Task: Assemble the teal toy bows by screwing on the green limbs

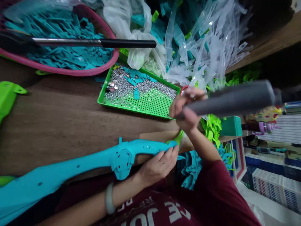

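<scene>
My left hand [158, 165] grips the end of a long turquoise plastic toy shell [94, 161] that lies across the table's front edge and my lap. A small green plastic piece [178, 138] sticks up at that end. My right hand [185, 110] is closed round the grey handle of a power screwdriver [235, 99], held level just above the shell's end. A green perforated tray [141, 105] with several small silver screws and turquoise bits lies just behind my hands.
A pink basin [98, 70] of turquoise parts, with a black-handled tool [94, 42] across it, stands at the back left. Clear plastic bags [207, 40] pile at the back. A green part [7, 95] lies at the left edge. Boxes and shelves stand at the right.
</scene>
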`<action>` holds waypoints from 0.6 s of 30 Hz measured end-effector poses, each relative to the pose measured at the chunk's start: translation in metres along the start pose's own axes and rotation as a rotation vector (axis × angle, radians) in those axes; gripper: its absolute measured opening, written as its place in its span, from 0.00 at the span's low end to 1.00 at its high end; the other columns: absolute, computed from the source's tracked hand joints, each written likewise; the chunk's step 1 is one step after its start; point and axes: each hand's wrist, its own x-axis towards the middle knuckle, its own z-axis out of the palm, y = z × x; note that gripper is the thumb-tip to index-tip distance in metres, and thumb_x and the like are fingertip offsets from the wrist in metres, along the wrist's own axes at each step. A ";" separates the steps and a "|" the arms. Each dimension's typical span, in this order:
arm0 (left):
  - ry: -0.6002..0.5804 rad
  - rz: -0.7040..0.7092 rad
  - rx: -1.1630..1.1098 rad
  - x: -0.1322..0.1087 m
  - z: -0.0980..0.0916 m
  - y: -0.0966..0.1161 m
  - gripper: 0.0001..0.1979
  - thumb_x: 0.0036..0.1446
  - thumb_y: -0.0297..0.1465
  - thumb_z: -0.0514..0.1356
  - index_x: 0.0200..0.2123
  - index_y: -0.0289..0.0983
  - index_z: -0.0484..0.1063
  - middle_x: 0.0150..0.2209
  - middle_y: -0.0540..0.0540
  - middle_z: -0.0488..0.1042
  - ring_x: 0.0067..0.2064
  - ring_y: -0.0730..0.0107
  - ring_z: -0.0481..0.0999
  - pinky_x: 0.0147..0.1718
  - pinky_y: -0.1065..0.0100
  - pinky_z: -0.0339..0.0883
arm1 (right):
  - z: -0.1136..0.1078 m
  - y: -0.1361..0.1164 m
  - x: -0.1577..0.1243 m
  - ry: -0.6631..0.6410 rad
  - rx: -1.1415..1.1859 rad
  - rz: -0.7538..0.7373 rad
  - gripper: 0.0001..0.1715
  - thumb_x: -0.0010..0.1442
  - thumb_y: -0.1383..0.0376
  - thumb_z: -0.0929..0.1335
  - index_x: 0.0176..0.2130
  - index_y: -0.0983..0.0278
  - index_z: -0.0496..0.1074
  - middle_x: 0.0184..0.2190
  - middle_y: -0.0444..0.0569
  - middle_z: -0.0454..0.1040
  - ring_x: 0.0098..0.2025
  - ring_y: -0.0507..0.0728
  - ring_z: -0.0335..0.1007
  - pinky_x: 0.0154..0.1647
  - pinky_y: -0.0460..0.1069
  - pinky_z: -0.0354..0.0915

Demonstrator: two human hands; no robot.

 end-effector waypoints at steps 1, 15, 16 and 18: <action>-0.003 0.028 0.067 0.003 -0.002 -0.001 0.16 0.67 0.26 0.53 0.54 0.30 0.74 0.57 0.40 0.76 0.58 0.61 0.73 0.55 0.64 0.65 | -0.001 0.009 0.015 0.039 0.006 0.005 0.31 0.53 0.46 0.73 0.51 0.54 0.65 0.26 0.39 0.65 0.26 0.52 0.70 0.28 0.49 0.70; 0.003 0.100 -0.026 -0.001 -0.006 -0.011 0.15 0.67 0.31 0.55 0.52 0.32 0.76 0.58 0.40 0.75 0.60 0.61 0.73 0.65 0.60 0.59 | 0.011 0.055 0.062 0.383 0.144 -0.038 0.29 0.56 0.42 0.68 0.48 0.53 0.57 0.22 0.35 0.59 0.22 0.52 0.67 0.30 0.52 0.70; 0.007 0.099 -0.035 -0.001 -0.006 -0.011 0.15 0.67 0.31 0.56 0.51 0.32 0.76 0.58 0.40 0.75 0.60 0.61 0.73 0.65 0.60 0.59 | 0.011 0.057 0.062 0.377 0.129 0.002 0.28 0.58 0.42 0.68 0.48 0.54 0.58 0.23 0.36 0.61 0.24 0.52 0.69 0.32 0.52 0.72; 0.007 0.092 -0.049 -0.001 -0.007 -0.010 0.14 0.66 0.30 0.56 0.51 0.32 0.76 0.57 0.40 0.76 0.60 0.61 0.74 0.65 0.60 0.60 | 0.009 0.063 0.062 0.383 0.098 0.054 0.26 0.60 0.44 0.67 0.49 0.54 0.58 0.25 0.37 0.64 0.26 0.52 0.71 0.34 0.52 0.73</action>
